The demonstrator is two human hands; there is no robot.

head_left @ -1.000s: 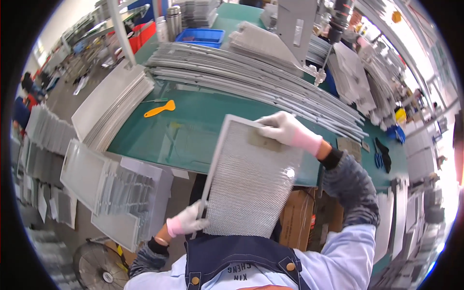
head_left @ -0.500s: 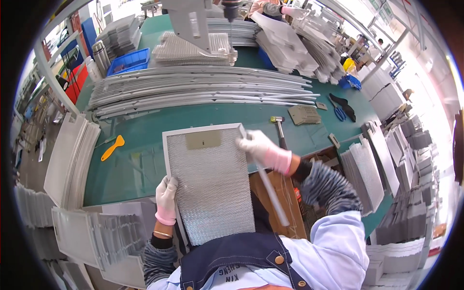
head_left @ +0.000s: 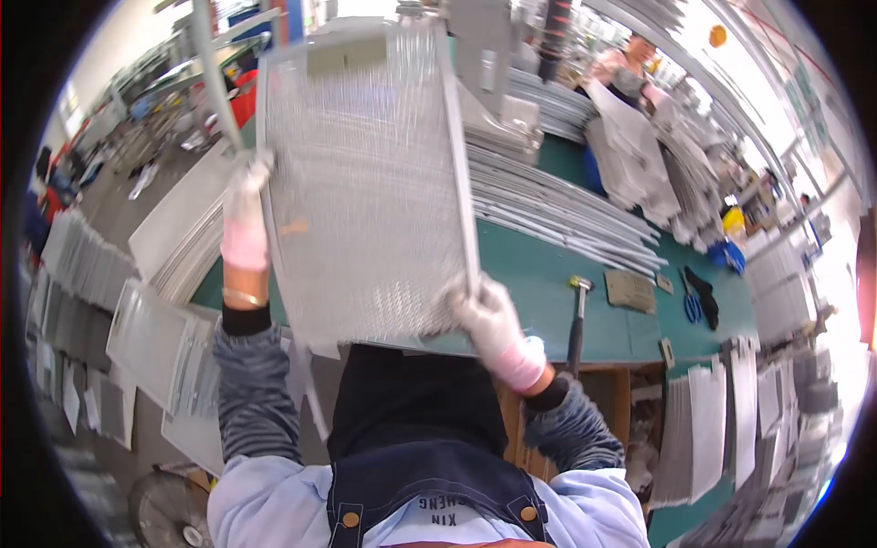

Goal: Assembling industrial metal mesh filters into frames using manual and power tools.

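Note:
A mesh filter panel [head_left: 365, 183] is held up over the bench, blurred by motion, with light metal rails along its top and sides. Near its top edge sits a tan rectangular plate [head_left: 347, 57]. My left hand [head_left: 248, 187], in a white and pink glove, grips the left rail about halfway up. That rail's lower end [head_left: 312, 397] sticks out past the mesh. At the lower right corner, my gloved right hand [head_left: 484, 320] is closed on the panel's edge, where the right rail [head_left: 461, 164] comes down. Some fingers are hidden behind the panel.
On the green bench [head_left: 539, 251] lie a hammer [head_left: 577, 320], a tan plate stack [head_left: 630, 290] and blue-handled scissors [head_left: 692, 306]. Long metal strips [head_left: 557, 205] lie behind. Stacked panels [head_left: 694, 429] stand at the right, others [head_left: 155, 338] at the left. A fan [head_left: 169, 511] is low left.
The panel has risen from my lap to above the bench. My right hand has gone from its upper right corner to the lower right one. My left hand has risen; the view has turned.

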